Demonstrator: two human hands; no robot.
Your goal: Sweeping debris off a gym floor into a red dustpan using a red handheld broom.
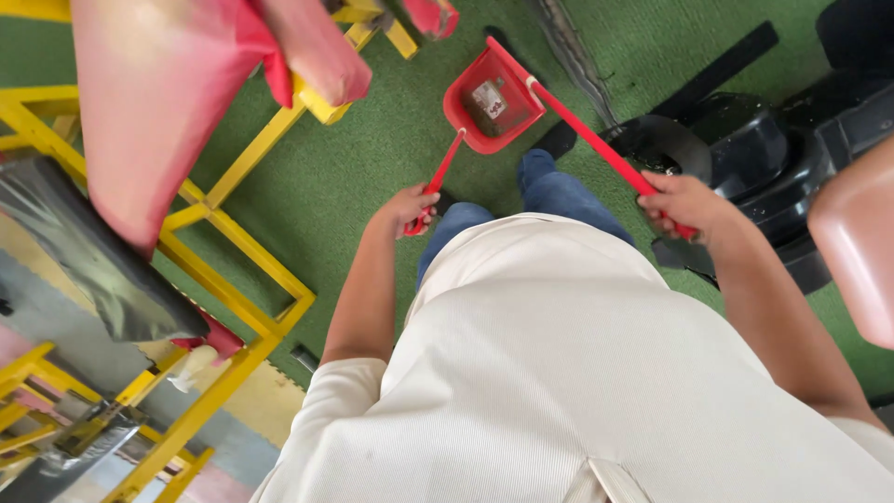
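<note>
A red dustpan hangs over the green carpet in front of my legs, with grey debris and a scrap of paper inside it. My right hand is closed around a long red pole that runs up to the pan's right edge. My left hand grips a thinner red stick whose far end meets the pan's near rim. What either stick ends in beyond the pan is hidden. My jeans and cream shirt fill the lower middle.
Yellow metal frames with red padded cushions and a black pad stand at the left. Black plastic chair bases crowd the right, beside a pink seat edge. A dark strip crosses the carpet.
</note>
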